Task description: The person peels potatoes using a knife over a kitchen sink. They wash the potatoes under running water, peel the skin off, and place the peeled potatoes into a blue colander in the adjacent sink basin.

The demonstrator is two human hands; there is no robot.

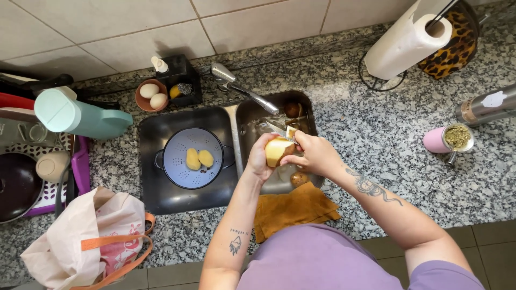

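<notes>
Across the whole frame runs a speckled granite counter (387,134), with a double sink (161,198) set in its middle. Left basin: dark, holds a pale blue colander (177,172) containing two peeled potatoes (199,158), side by side and touching. Right basin (252,115): steel, smaller, with a faucet (244,91) angled over its far left corner; unpeeled potatoes lie at its far end (293,110) and near end (299,178). Near edge of this basin: an orange cloth (293,209), draped on the counter. Near left: a cloth bag with orange handles (91,241). Far right: a paper towel roll (406,40) on a wire stand. Far left of the sinks: a small bowl with two eggs (152,95). Over the right basin, the left hand (259,158) cups a partly peeled potato (278,150), fingers curled around it. The right hand (317,153) has fingers closed on a knife handle; the knife (282,129) has its blade lying at the potato's far side, touching it.
</notes>
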